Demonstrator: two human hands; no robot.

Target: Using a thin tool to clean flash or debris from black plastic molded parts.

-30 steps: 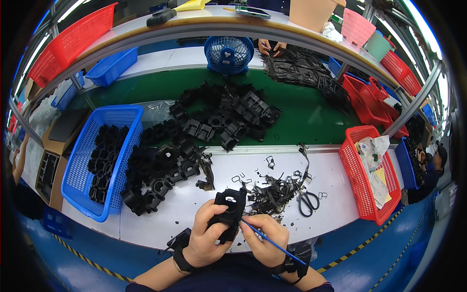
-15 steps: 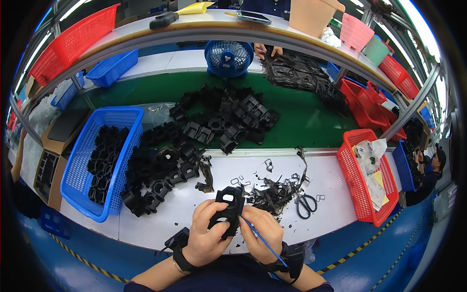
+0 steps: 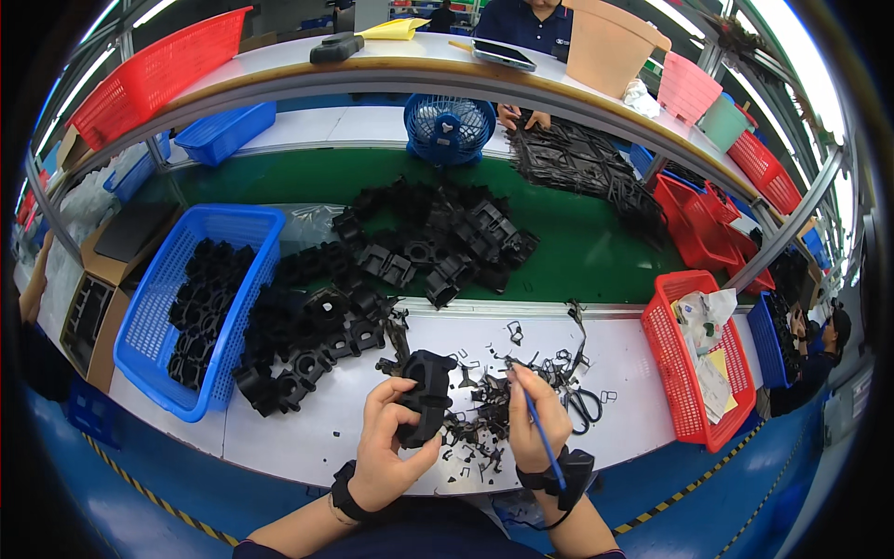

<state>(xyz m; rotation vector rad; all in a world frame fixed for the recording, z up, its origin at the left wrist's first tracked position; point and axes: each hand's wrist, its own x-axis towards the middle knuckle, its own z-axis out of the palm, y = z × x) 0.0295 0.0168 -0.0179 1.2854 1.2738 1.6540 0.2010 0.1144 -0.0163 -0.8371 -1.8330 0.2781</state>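
A black, hollow, moulded plastic part (image 3: 426, 396) sits in the left hand (image 3: 386, 466), above the white table (image 3: 633, 401) near its front edge; those fingers are partly curled, gripping its left side. At its 2 o'clock, apart from it, the right hand (image 3: 540, 424) pinches a slender blue-handled tool (image 3: 543, 438), fingers closed on the shaft. If the tool skidded off hard plastic, it could nick the left thumb; a loose grip could drop the part into the small black plastic scraps (image 3: 489, 401) at 3 o'clock. Beyond them, black-handled scissors (image 3: 587, 410) could snag a sweeping wrist. Farther toward 3 o'clock, white and yellow papers (image 3: 712, 377) in a red perforated plastic basket (image 3: 684, 401) show no legible writing. Near 12 o'clock, a co-worker's dark blue shirt (image 3: 521, 28) bears a tiny pale mark, too small to read.
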